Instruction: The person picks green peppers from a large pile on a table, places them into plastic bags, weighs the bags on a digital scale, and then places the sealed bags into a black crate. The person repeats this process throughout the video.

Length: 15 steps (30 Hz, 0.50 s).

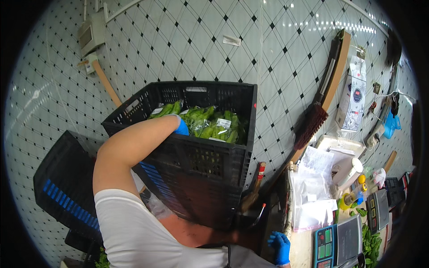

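Note:
My left hand [182,128], in a blue glove, reaches over the near rim of a black plastic crate [204,145]. Its fingers are hidden inside, so I cannot tell whether they grip anything. Clear plastic bags of green peppers [218,125], some with white labels, lie in this crate, close beside the glove. My right hand [280,247], also blue-gloved, is at the left edge of the worktable [301,246], with its fingers loosely bent and nothing visible in them. A digital scale [325,246] stands to the right of that hand.
Other black crates [63,187] are at the left. A broom [256,187] and a red-bristled brush [311,125] lean by the tiled wall. Plastic bags [311,201], papers, a white jug [348,172], a second scale [378,207] and loose green peppers [370,243] are on the table.

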Tool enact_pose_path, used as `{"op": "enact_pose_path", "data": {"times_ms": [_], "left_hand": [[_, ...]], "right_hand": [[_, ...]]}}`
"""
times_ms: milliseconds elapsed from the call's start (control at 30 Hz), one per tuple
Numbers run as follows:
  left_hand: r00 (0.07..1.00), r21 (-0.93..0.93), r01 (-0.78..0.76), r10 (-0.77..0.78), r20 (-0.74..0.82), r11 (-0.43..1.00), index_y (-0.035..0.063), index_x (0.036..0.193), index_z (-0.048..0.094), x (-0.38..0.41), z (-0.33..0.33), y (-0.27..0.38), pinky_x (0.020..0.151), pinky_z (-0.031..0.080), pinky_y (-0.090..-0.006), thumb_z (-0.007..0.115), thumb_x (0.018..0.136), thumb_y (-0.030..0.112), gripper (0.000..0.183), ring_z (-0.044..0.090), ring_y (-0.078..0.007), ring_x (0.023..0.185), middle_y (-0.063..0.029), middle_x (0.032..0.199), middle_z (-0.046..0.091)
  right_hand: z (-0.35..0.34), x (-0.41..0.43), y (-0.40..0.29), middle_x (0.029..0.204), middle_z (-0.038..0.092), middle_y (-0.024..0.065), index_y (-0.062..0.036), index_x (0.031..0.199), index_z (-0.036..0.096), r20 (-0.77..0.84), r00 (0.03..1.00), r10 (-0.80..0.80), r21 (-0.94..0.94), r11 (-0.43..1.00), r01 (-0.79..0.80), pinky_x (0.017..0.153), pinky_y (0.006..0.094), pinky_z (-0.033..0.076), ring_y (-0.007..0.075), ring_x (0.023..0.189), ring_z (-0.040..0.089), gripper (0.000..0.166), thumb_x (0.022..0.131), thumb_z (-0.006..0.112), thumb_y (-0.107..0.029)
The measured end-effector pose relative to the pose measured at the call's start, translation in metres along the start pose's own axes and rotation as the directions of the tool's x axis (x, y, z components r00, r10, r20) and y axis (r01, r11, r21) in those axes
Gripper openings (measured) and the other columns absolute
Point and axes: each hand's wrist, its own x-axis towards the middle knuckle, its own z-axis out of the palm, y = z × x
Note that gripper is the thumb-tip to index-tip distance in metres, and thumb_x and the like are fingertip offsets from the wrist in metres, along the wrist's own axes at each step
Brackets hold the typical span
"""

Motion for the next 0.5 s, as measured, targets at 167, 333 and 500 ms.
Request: {"op": "enact_pose_path", "data": {"times_ms": [167, 333, 500], "left_hand": [[0.980, 0.979, 0.199, -0.037, -0.198, 0.038, 0.0094, 0.129, 0.066, 0.017, 0.023, 0.029, 0.100, 0.048, -0.0452, 0.067, 0.084, 0.043, 0.056, 0.063, -0.0361, 0.116, -0.0165, 0.131, 0.064], [0.077, 0.980, 0.175, 0.991, -0.108, 0.094, 0.0062, 0.084, 0.070, -0.013, 0.101, 0.081, 0.069, 0.051, -0.0427, 0.075, 0.080, 0.033, 0.028, 0.065, -0.0338, 0.081, -0.0136, 0.085, 0.067], [-0.176, 0.765, -0.621, 0.981, 0.076, -0.171, 0.0037, 0.091, 0.067, 0.000, 0.290, 0.025, 0.068, 0.047, -0.0434, 0.078, 0.079, 0.016, 0.020, 0.059, -0.0328, 0.077, -0.0127, 0.083, 0.062]], "right_hand": [[0.001, -0.011, -0.003, 0.095, 0.069, 0.0058, -0.0049, 0.115, 0.067, -0.018, 1.000, 0.006, 0.004, 1.000, -0.006, 0.071, 0.0283, 0.053, 0.0156, 0.080, 0.066, 0.025, 0.101, 0.057, -0.023], [-0.008, -0.025, -0.002, 0.095, 0.069, 0.0050, -0.0030, 0.113, 0.067, -0.131, 0.991, 0.030, 0.117, 0.993, -0.015, 0.074, 0.0259, 0.052, 0.0138, 0.081, 0.065, 0.020, 0.100, 0.060, -0.016], [-0.039, -0.045, 0.020, 0.099, 0.069, 0.0054, -0.0030, 0.115, 0.067, -0.236, 0.971, 0.035, 0.180, 0.984, 0.008, 0.075, 0.0255, 0.051, 0.0130, 0.083, 0.064, 0.022, 0.099, 0.061, -0.017]]}}
